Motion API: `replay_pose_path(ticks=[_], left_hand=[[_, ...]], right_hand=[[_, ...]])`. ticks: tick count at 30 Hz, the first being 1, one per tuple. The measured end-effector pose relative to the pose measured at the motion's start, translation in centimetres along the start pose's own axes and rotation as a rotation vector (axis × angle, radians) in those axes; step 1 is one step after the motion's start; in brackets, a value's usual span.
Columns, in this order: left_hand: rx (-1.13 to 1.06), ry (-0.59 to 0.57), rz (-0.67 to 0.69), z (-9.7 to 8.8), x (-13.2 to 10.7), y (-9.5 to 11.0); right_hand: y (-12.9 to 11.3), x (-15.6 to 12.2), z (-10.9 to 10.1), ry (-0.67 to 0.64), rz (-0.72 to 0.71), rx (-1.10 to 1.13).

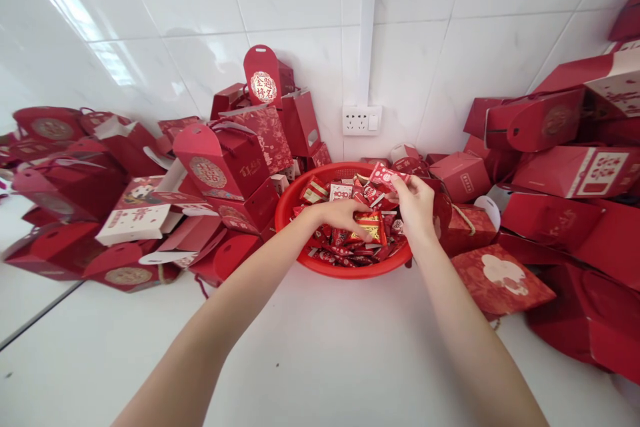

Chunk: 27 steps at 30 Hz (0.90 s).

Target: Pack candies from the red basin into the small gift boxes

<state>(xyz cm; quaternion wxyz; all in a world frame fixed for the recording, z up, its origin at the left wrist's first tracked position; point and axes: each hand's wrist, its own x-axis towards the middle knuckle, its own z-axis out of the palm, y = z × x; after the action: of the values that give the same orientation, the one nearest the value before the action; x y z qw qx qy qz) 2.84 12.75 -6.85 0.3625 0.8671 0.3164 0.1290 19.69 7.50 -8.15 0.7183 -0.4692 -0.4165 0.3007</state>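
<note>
A red plastic basket (327,271) full of wrapped candies stands against the wall side of the table. My left hand (343,215) reaches into it with thumb and fingers apart. Close to those fingertips lies a red and gold candy packet (374,225); whether they touch it I cannot tell. Over the basket's right side, my right hand (416,203) is closed, pinching a pinkish-red candy packet (384,175) with white dots. A white card-like packet (341,191) with a red print rests among the other candies.
Red gift boxes are piled at the left, one with a round gold emblem (220,167). More red boxes (540,120) are stacked high at the right, close to my right arm. A wall socket (361,121) sits behind the basket. The white tabletop (320,347) extends in front.
</note>
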Motion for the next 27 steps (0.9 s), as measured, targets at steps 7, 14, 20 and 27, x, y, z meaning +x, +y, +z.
replay_pose_path(ticks=[7, 14, 20, 27], left_hand=[[0.428, 0.109, -0.198, -0.5, -0.2, 0.6], [0.62, 0.701, -0.398, -1.3, -0.7, 0.9], [0.376, 0.017, -0.007, 0.2, -0.2, 1.2], [0.551, -0.306, -0.281, 1.2, 0.3, 2.8]], right_hand=[[-0.5, -0.1, 0.3, 0.06, 0.012, 0.105], [-0.3, 0.2, 0.2, 0.081, 0.013, 0.111], [-0.3, 0.4, 0.2, 0.102, 0.022, 0.087], [-0.3, 0.2, 0.1, 0.084, 0.026, 0.079]])
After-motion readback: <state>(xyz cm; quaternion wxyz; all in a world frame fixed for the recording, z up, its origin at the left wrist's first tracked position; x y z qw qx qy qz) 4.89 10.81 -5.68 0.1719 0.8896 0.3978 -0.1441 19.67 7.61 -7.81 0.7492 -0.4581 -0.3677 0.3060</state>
